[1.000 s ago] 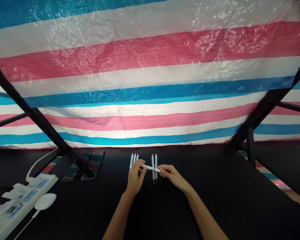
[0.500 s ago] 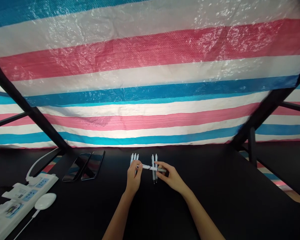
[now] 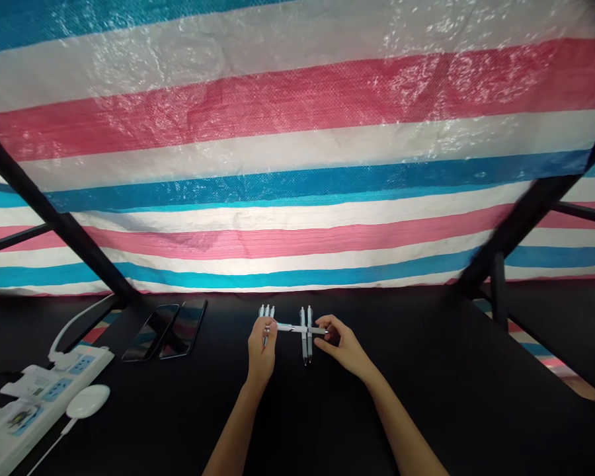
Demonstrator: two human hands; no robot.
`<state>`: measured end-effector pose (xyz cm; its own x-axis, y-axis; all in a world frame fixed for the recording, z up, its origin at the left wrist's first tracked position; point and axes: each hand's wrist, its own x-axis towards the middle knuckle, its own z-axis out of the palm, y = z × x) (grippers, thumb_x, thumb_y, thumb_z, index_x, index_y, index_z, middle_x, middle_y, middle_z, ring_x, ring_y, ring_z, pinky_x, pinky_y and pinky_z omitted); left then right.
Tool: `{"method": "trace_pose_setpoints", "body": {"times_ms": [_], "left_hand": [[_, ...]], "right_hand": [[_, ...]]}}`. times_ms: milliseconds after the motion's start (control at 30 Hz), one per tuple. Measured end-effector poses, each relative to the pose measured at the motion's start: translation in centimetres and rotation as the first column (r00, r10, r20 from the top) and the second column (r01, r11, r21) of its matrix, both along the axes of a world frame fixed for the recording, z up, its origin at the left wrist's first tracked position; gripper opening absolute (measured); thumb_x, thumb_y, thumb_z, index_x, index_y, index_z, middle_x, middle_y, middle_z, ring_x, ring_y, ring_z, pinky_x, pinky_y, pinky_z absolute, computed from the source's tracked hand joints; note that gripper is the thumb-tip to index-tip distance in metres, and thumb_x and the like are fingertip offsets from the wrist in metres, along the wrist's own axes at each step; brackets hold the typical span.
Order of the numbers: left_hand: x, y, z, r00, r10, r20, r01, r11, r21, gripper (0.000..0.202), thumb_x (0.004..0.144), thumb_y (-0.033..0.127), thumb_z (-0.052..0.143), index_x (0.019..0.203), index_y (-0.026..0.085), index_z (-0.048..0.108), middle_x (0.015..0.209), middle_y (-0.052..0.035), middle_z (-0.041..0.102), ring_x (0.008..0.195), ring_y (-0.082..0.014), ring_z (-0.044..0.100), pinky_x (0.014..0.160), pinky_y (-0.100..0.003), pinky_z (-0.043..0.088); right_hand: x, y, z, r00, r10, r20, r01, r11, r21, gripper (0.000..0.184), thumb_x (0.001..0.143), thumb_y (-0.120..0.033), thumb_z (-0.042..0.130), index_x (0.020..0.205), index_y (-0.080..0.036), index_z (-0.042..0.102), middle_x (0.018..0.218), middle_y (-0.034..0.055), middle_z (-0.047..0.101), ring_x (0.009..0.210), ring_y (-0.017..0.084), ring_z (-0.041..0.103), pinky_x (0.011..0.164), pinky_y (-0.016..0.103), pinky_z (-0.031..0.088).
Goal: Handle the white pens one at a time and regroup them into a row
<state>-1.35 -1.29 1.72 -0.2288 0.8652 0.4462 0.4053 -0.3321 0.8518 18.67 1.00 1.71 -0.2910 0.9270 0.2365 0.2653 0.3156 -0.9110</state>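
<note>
A white pen with a grey grip lies crosswise in the air, its tip to the right. My left hand pinches its left end between thumb and fingers. By the pen's tip, my right hand has thumb and index finger spread apart, seemingly no longer gripping it. Below the held pen, two similar pens lie side by side, pointing toward me. Three more pens stand out beyond my left hand, which partly hides them.
Two dark phones lie on the black table to the left. Nearer are a white power strip with plugs and a round white charger on a cable. Black frame bars flank a striped sheet.
My right hand's fingers have opened from the pen's grip, baring its grey end and tip. My left hand has shifted slightly left with the pen, which is now more level.
</note>
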Motion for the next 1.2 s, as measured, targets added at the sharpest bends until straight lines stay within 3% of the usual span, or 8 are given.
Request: {"method": "trace_pose_setpoints", "body": {"times_ms": [100,267,400,533,767,1000,1100,1200], "left_hand": [[-0.06,0.05,-0.20,1.000,-0.001,0.009,0.001,1.000,-0.006,0.027,0.088,0.039,0.039,0.077,0.018,0.052,0.071,-0.0008,0.051,0.066,-0.0140,0.050,0.062,-0.024,0.040],[-0.14,0.09,-0.39,1.000,-0.019,0.019,0.019,1.000,0.013,0.026,0.088,0.038,0.041,0.078,0.018,0.054,0.072,-0.0009,0.052,0.066,-0.0137,0.051,0.063,-0.024,0.042],[-0.25,0.04,-0.26,0.999,0.020,0.034,-0.020,1.000,-0.004,0.027,0.087,0.040,0.042,0.078,0.018,0.054,0.070,-0.0006,0.052,0.065,-0.0136,0.052,0.062,-0.024,0.042],[-0.20,0.05,-0.24,0.998,0.034,0.057,-0.032,0.999,-0.029,0.029,0.087,0.042,0.042,0.077,0.018,0.055,0.068,0.0001,0.052,0.061,-0.0131,0.050,0.060,-0.024,0.041],[-0.01,0.01,-0.21,1.000,-0.001,0.023,0.001,1.000,0.005,0.028,0.087,0.041,0.042,0.076,0.018,0.055,0.069,-0.0002,0.052,0.066,-0.0139,0.053,0.063,-0.024,0.042],[-0.24,0.03,-0.27,0.998,0.049,0.031,-0.049,0.999,-0.023,0.029,0.087,0.042,0.042,0.078,0.018,0.055,0.067,0.0005,0.051,0.060,-0.0126,0.051,0.058,-0.023,0.041],[-0.15,0.07,-0.36,0.998,0.046,0.030,-0.045,0.998,-0.034,0.029,0.088,0.042,0.041,0.077,0.018,0.055,0.066,0.0004,0.051,0.061,-0.0130,0.051,0.059,-0.023,0.041],[-0.06,0.10,-0.45,0.999,0.034,0.026,-0.033,0.999,-0.037,0.029,0.088,0.041,0.041,0.077,0.018,0.054,0.067,-0.0002,0.052,0.063,-0.0139,0.052,0.060,-0.024,0.042]], "right_hand": [[0.04,0.08,-0.06,1.000,-0.020,0.021,0.020,0.999,-0.028,0.026,0.078,-0.038,0.059,0.099,-0.021,0.060,0.088,0.0021,0.057,0.071,0.015,0.052,0.069,0.028,0.042],[-0.03,-0.01,0.42,0.996,0.031,0.082,-0.024,0.996,-0.084,0.041,0.089,-0.045,0.038,0.063,-0.018,0.056,0.062,-0.0009,0.049,0.059,0.014,0.045,0.057,0.026,0.035],[-0.07,-0.03,0.40,1.000,0.019,0.001,-0.019,0.999,-0.050,0.023,0.080,-0.042,0.055,0.080,-0.020,0.058,0.071,-0.0017,0.051,0.062,0.013,0.047,0.061,0.025,0.039],[-0.07,0.08,0.13,0.999,-0.034,-0.029,0.032,0.998,-0.049,0.032,0.075,-0.042,0.060,0.100,-0.021,0.057,0.088,0.0015,0.055,0.066,0.014,0.051,0.066,0.027,0.043],[0.00,0.15,0.17,0.996,0.022,0.092,-0.013,0.995,-0.101,0.047,0.089,-0.049,0.034,0.062,-0.017,0.056,0.061,-0.0002,0.048,0.060,0.014,0.045,0.057,0.026,0.034],[0.09,0.26,-0.15,1.000,0.000,-0.022,0.000,0.999,-0.039,0.028,0.073,-0.038,0.064,0.094,-0.021,0.058,0.084,0.0001,0.054,0.062,0.012,0.049,0.065,0.027,0.042],[0.09,0.22,-0.16,1.000,-0.014,-0.006,0.013,0.998,-0.061,0.030,0.078,-0.043,0.057,0.098,-0.021,0.059,0.087,0.0021,0.056,0.065,0.014,0.051,0.065,0.028,0.042],[0.03,0.12,0.16,0.998,0.024,0.058,-0.018,0.994,-0.106,0.041,0.088,-0.049,0.038,0.075,-0.018,0.062,0.070,0.0018,0.055,0.064,0.015,0.049,0.060,0.027,0.038]]}}
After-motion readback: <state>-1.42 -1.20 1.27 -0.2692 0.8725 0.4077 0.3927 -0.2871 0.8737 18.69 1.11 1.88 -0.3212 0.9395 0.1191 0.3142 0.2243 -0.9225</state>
